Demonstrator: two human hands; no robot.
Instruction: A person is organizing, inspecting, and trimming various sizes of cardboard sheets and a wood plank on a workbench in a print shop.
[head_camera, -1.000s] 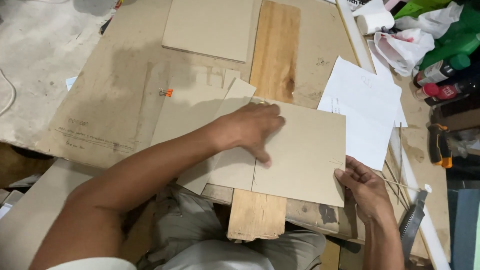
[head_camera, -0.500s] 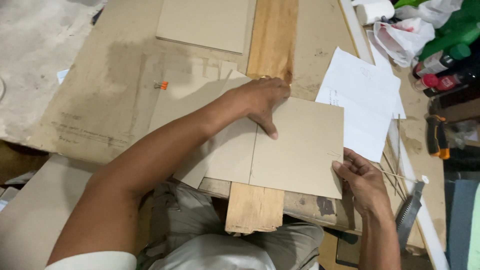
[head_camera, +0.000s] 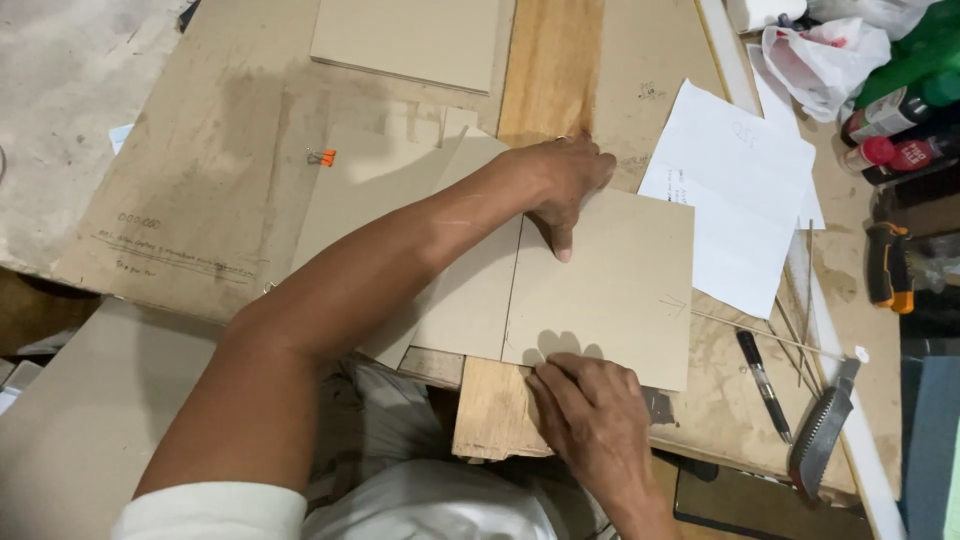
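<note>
Square cardboard sheet (head_camera: 610, 290) lies flat at the middle of the tabletop (head_camera: 180, 190), partly over a wooden plank (head_camera: 545, 70) that runs away from the person. A second cardboard piece (head_camera: 470, 300) sits just beside it on the left, edges touching.

Left hand (head_camera: 560, 185): palm down at the sheet's far left corner, fingers spread, one fingertip pressing on the sheet. Grip spread, holding nothing.

Right hand (head_camera: 590, 420): at the sheet's near edge, over the plank end, fingers together and bent. Cannot tell if it pinches anything.

White paper (head_camera: 735, 190) to the right, touching the sheet's corner. Black pen (head_camera: 765, 385), thin stick (head_camera: 770, 338) and saw (head_camera: 822, 432) near right. Orange clip (head_camera: 322, 157) well apart, left.
</note>
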